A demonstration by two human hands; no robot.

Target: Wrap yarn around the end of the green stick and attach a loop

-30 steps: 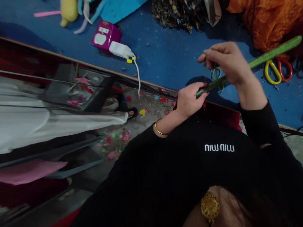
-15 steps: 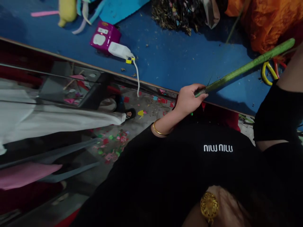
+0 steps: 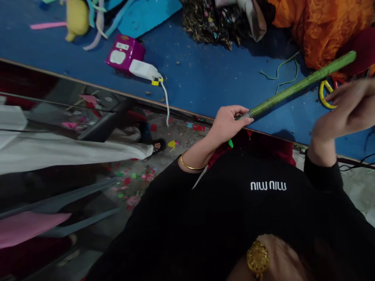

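My left hand (image 3: 227, 123) is closed around the lower end of a long green stick (image 3: 301, 86), its surface ridged as if wrapped in thread. The stick slants up to the right above the blue table. A loose green thread (image 3: 297, 70) curls on the tabletop behind it. At the right, my right hand (image 3: 348, 109) hovers by the table edge, smeared by motion, so its fingers cannot be read clearly. Just beyond its fingers are the yellow handle loops of scissors (image 3: 324, 93), partly covered.
Orange cloth (image 3: 325, 31) and a dark shredded pile (image 3: 213, 23) lie at the back. A purple power socket (image 3: 125, 52) with a white plug (image 3: 144, 69) trails its cable over the table edge. Coloured scraps (image 3: 136, 181) litter the floor, left of me.
My right hand has come down into view from the upper right. The green thread, stretched upward before, now lies in a loose curve. My left hand keeps hold of the stick.
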